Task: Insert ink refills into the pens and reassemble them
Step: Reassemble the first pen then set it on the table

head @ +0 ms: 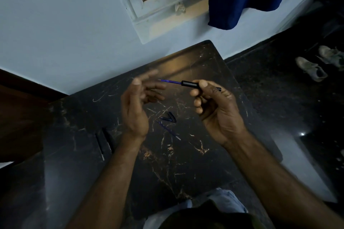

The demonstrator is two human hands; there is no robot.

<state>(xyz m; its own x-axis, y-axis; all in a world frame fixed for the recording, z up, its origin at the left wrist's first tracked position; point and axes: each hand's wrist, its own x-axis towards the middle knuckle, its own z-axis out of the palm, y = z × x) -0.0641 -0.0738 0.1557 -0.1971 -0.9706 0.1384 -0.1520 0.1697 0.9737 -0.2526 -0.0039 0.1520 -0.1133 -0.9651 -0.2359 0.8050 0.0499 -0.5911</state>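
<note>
1. The left hand (pixel 135 109) and right hand (pixel 217 106) hang above the tabletop (pixel 186 163), with a gap between them.
2. A blue refill (pixel 171 81) jutting from the black barrel (pixel 189 84) in the right hand crosses the gap's far part.
3. Below the gap lie two dark pen pieces (pixel 168 118) and a loose refill (pixel 168 130).
4. Two pens (pixel 105 142) lie beside the left wrist.
5. The wall (pixel 55 33) bounds the far edge.

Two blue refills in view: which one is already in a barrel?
The refill sticking out of the black barrel held in the right hand; the loose refill lies bare on the table.
</note>
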